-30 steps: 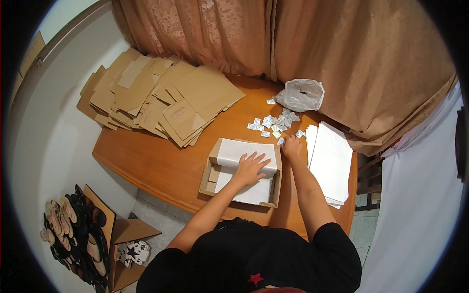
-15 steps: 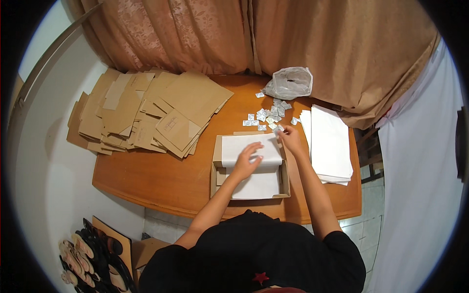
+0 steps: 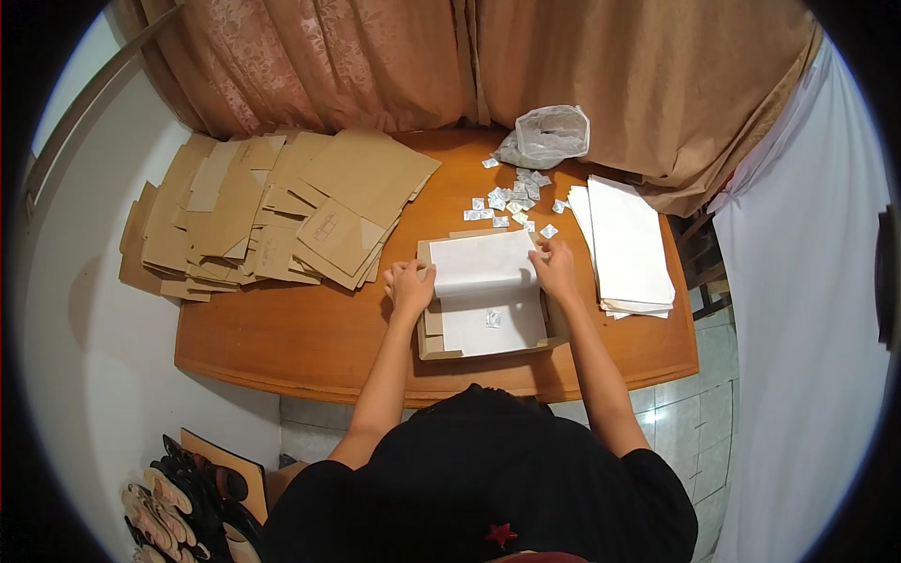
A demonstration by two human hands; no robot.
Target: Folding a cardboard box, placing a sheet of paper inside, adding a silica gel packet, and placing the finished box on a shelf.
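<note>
An open cardboard box (image 3: 449, 355) sits in front of me at the table's near edge. White paper (image 3: 481, 257) lines it and spreads up over its raised far part. On the paper inside lies one small white sachet (image 3: 493, 319). My left hand (image 3: 410, 286) is closed on the box's left side, fingers bent over the edge. At the right side my right hand (image 3: 554, 270) grips the box edge near the paper's corner; its fingertips are partly hidden. Several loose sachets (image 3: 514, 200) are scattered on the table beyond the box.
Flattened cardboard pieces (image 3: 361, 178) are piled at the table's far left. A stack of white paper sheets (image 3: 629, 249) lies to the right. An open plastic bag (image 3: 549, 136) stands at the back by the brown curtain (image 3: 648, 94). Shoes (image 3: 174, 507) are at lower left.
My left hand has moved from above the box to its left side. My right hand has left a sachet and come to the box's right edge. A sachet now shows inside the box.
</note>
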